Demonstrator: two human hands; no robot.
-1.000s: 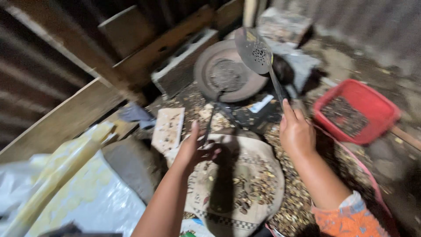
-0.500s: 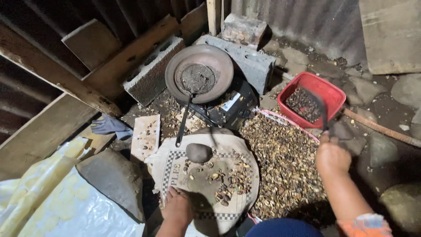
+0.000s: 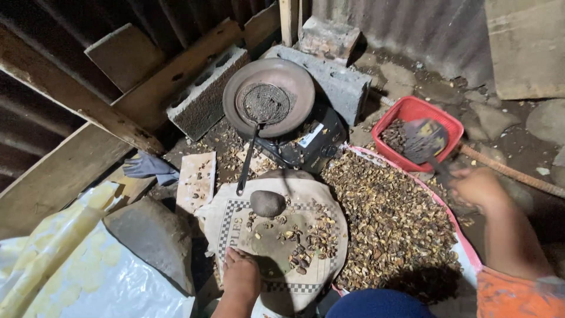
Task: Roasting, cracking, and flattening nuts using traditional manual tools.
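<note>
right hand point(image 3: 479, 187) grip closed on scoop point(image 3: 425, 141) over red basket point(image 3: 447, 121); left hand point(image 3: 240, 275) flat, open, on printed sack point(image 3: 235, 215).

The right hand point(image 3: 479, 187) grips a dark flat scoop point(image 3: 425, 141) over the red plastic basket point(image 3: 447, 121). The left hand point(image 3: 240, 274) rests on the round printed cloth mat point(image 3: 235, 221), near the smooth grey stone point(image 3: 267, 203) and scattered brown nut shells point(image 3: 388, 218).

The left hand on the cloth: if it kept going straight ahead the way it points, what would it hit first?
Probably the scattered nuts on the cloth, just ahead of the left hand; the grey stone lies farther on.
</note>
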